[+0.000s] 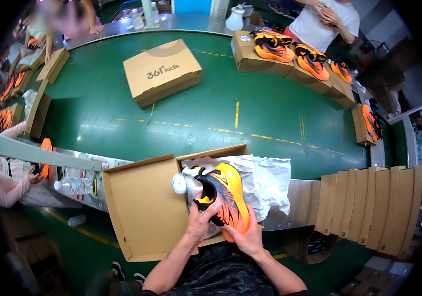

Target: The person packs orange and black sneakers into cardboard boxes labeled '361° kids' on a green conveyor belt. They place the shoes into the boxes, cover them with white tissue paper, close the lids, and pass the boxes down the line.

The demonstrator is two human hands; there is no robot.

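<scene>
Both my hands hold one sneaker (226, 190), orange and black with a yellow-orange sole, over an opened shoebox. My left hand (202, 218) grips it at the dark collar, thumb near the opening. Around the sole on the other side wraps my right hand (248, 238). White tissue paper (267, 180) spreads out of the box to the right, partly under the shoe. The box's brown lid (141, 212) lies folded back on the left. A round white object (179, 183), perhaps a roll or cap, sits just left of the shoe's toe or strap area.
A closed shoebox (161, 71) rests on the green belt (196, 108) ahead. Flattened or stacked brown boxes (369, 207) stand in a row at right. More orange sneakers (312, 61) sit on boxes at the far right, near a person in white (314, 24). Another person's hand (35, 176) holds a shoe at left.
</scene>
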